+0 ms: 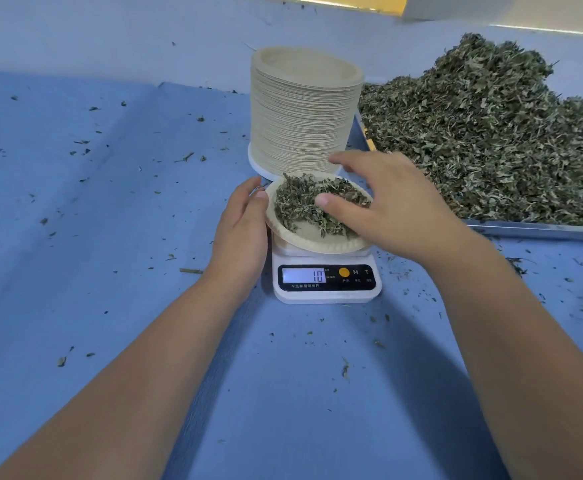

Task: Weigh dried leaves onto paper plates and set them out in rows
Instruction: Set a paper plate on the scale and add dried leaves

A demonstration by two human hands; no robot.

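Observation:
A paper plate [312, 242] with a heap of dried leaves [298, 206] sits tilted on a small white scale [328, 285] whose display reads 10. My left hand [240, 230] holds the plate's left rim, thumb at the edge. My right hand [387, 202] reaches over the plate's right side with relaxed fingers, the thumb touching the leaves. A tall stack of empty paper plates [304, 109] stands just behind the scale.
A metal tray [539, 230] piled high with dried leaves [491, 133] fills the right side. Blue cloth [110, 220] covers the table, strewn with leaf crumbs. A pale wall rises at the back.

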